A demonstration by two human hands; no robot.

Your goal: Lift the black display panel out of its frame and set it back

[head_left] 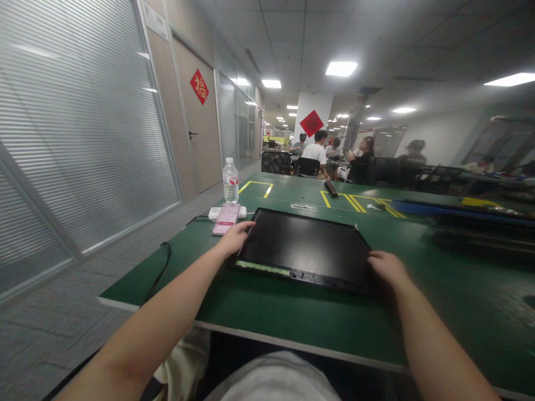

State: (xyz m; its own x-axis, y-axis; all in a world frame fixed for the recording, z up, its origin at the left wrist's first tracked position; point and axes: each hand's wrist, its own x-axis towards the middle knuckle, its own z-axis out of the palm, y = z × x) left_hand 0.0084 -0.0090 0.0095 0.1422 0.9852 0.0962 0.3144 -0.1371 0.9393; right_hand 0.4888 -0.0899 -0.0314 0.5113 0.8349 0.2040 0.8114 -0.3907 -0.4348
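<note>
A black flat screen panel (305, 245) lies face up on the green table (267, 312) in front of me. My left hand (234, 236) rests on the panel's left edge, fingers curled around it. My right hand (387, 267) grips the panel's near right corner, fingers folded over the edge. A green circuit strip (263, 268) runs along the panel's near edge.
A pink phone (226, 219) lies on a white charger beside a water bottle (230, 180) at the left. A black cable (161, 270) hangs off the table's left edge. Blue and black equipment (455, 214) sits at the right. Several people sit at desks behind.
</note>
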